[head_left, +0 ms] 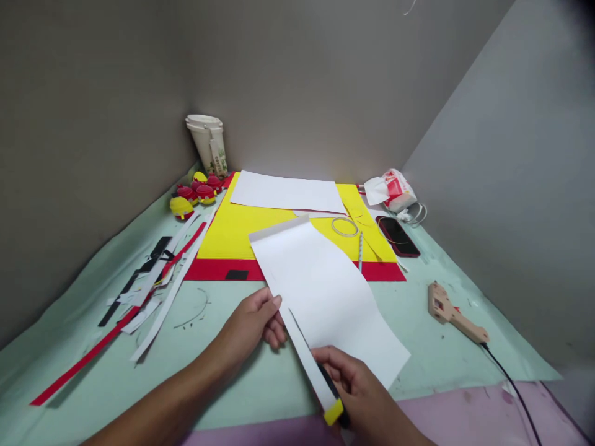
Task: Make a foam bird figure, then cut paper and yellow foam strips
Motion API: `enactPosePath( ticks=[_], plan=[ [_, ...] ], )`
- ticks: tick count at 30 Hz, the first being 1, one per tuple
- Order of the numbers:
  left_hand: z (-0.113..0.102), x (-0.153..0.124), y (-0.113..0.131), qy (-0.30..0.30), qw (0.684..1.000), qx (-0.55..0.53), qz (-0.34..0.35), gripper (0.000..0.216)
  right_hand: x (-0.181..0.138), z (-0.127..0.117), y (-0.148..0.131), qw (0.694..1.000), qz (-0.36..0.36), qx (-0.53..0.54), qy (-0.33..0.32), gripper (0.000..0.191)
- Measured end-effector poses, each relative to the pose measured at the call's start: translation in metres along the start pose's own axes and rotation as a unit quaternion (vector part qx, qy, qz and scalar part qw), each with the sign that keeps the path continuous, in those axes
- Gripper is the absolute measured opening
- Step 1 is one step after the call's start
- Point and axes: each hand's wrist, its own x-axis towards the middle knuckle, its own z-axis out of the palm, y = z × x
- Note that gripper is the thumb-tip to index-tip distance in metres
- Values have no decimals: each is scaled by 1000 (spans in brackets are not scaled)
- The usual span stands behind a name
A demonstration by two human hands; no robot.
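Observation:
A large white sheet of paper [325, 291] is held up at a slant above the table, its right side curling. My left hand [259, 319] pinches its left edge between thumb and fingers. My right hand [356, 387] is closed around a pair of scissors with black and yellow handles [333, 412], low on the same sheet. A narrow strip [307, 359] runs along the left edge beside the dark line of the cut. Most of the scissors is hidden by paper and fingers.
Behind lies a yellow board [232, 229] with red borders, bearing another white sheet [288, 192], a ring [344, 227] and a pencil [361, 251]. Paper strips [162, 310] lie left, near red-yellow balls [182, 207] and cups [207, 142]. A phone [398, 236] and corded glue gun [455, 314] lie right.

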Motion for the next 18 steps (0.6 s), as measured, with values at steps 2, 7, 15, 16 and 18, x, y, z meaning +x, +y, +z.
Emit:
enactPosePath(
  ticks=[2, 7, 15, 16, 18],
  plan=[
    [0, 0, 0, -1, 1000, 1, 1, 25, 0, 0, -1, 1000, -6, -3, 4, 27],
    [-3, 1, -2, -8, 1000, -10, 4, 27, 0, -1, 2, 1000, -9, 0, 1, 30],
    [-5, 4, 3, -16, 998, -4, 53, 26, 4, -3, 12, 998, -51, -18, 15, 34],
    [-4, 4, 5, -17, 998, 0, 63, 26, 5, -3, 12, 997, -66, -26, 16, 33],
    [-3, 5, 9, -16, 996, 6, 84, 25, 7, -4, 11, 995, -93, -35, 20, 32]
  ],
)
